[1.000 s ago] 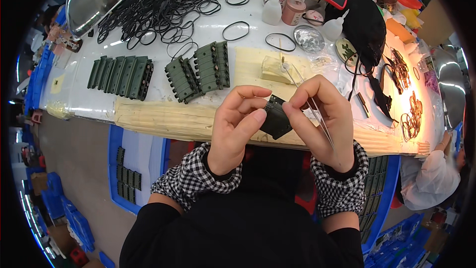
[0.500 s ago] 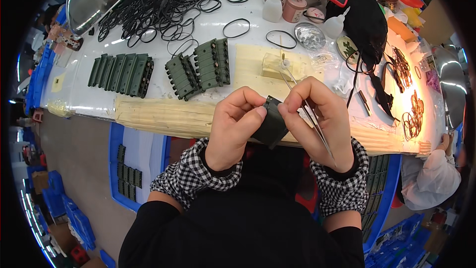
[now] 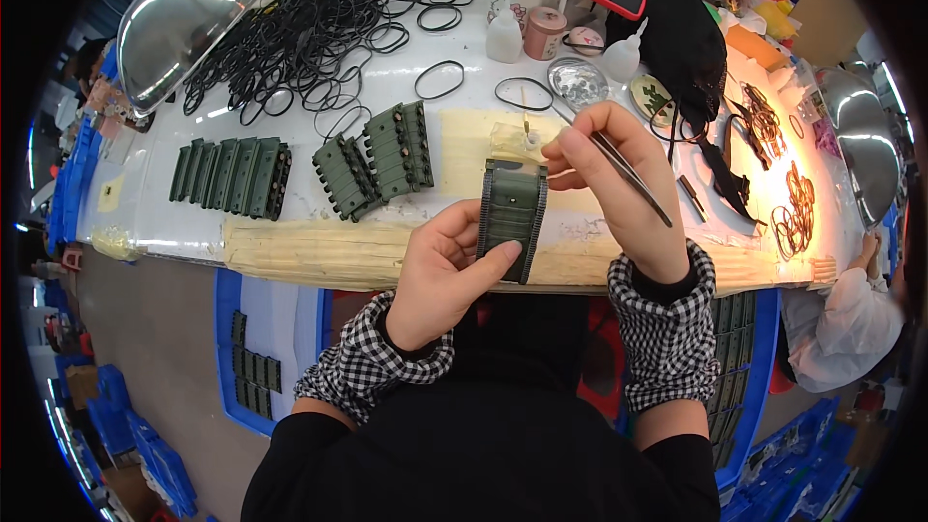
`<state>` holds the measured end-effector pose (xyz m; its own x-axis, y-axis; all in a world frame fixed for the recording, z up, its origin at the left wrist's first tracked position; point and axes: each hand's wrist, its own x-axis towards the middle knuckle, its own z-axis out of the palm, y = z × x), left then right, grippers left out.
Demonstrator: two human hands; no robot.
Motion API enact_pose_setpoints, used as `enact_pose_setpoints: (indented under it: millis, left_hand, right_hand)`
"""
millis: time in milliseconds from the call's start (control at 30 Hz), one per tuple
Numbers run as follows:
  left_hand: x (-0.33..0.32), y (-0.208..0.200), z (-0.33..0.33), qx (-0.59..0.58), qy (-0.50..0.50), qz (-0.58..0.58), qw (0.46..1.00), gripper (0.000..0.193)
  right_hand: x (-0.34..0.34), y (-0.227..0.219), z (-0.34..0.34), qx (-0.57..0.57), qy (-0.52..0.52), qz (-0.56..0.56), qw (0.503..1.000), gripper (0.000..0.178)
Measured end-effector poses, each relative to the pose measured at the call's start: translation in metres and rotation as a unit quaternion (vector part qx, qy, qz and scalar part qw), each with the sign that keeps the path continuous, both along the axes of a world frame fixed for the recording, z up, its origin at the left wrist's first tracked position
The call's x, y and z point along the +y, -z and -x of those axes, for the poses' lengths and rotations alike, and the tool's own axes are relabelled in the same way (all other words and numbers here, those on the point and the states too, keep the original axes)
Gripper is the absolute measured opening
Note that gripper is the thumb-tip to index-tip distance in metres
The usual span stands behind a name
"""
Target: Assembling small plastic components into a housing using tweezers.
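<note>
Left hand point(image 3: 440, 275) grips the green piece point(image 3: 510, 208), right hand point(image 3: 623, 208) grips the tweezers point(image 3: 633, 177)

From my distant seat I look down at both hands. I see the left hand closed on the near part of the green piece, with its thumb lying over the face and its fingers bent at the left side. The piece is between the two hands, over the cream edge strip point(image 3: 319, 253) of the white table point(image 3: 478, 87), and its far end points away from the body. The right hand is closed around the tweezers, which lie slantwise across it. Its thumb and forefinger are just beside the far end of the piece; whether they touch it, I cannot tell.

Directly beyond the piece I find a pale yellow block point(image 3: 510, 138), partly hidden. To the left of the left hand stand green segments point(image 3: 396, 157), and past them is a heap of black loops point(image 3: 290, 53). Well to the right of the right hand I notice thin loops point(image 3: 796, 213) under warm light.
</note>
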<state>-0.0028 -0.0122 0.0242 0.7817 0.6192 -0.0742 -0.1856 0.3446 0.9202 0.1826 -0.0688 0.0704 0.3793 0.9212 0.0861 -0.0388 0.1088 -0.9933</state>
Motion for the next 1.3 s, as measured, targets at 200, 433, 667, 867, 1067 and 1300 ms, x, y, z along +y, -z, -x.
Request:
enact_pose_setpoints:
  millis: [200, 433, 667, 867, 1067, 1300]
  left_hand:
    - [0.000, 0.001, 0.000, -0.010, -0.017, -0.017, 1.000, 0.036]
    - [0.000, 0.003, -0.001, -0.012, -0.031, -0.072, 0.997, 0.036]
    - [0.022, -0.028, 0.013, 0.052, -0.028, -0.323, 0.945, 0.026]
    - [0.043, -0.027, 0.010, -0.109, -0.125, -0.301, 0.939, 0.023]
    - [0.060, -0.051, 0.007, -0.046, -0.089, -0.528, 0.843, 0.019]
    - [0.051, -0.050, 0.010, -0.043, -0.059, -0.533, 0.843, 0.018]
  right_hand:
    - [-0.018, 0.013, 0.022, -0.048, 0.029, -0.037, 0.998, 0.020]
    - [-0.019, 0.017, 0.027, -0.124, 0.086, -0.078, 0.985, 0.024]
    - [-0.029, 0.014, 0.009, -0.261, -0.022, -0.094, 0.960, 0.026]
    - [-0.022, 0.036, 0.020, -0.168, 0.054, -0.169, 0.970, 0.026]
    - [-0.025, 0.025, 0.035, -0.256, 0.144, -0.192, 0.936, 0.026]
    - [-0.016, 0.006, 0.059, -0.362, 0.167, -0.284, 0.872, 0.030]
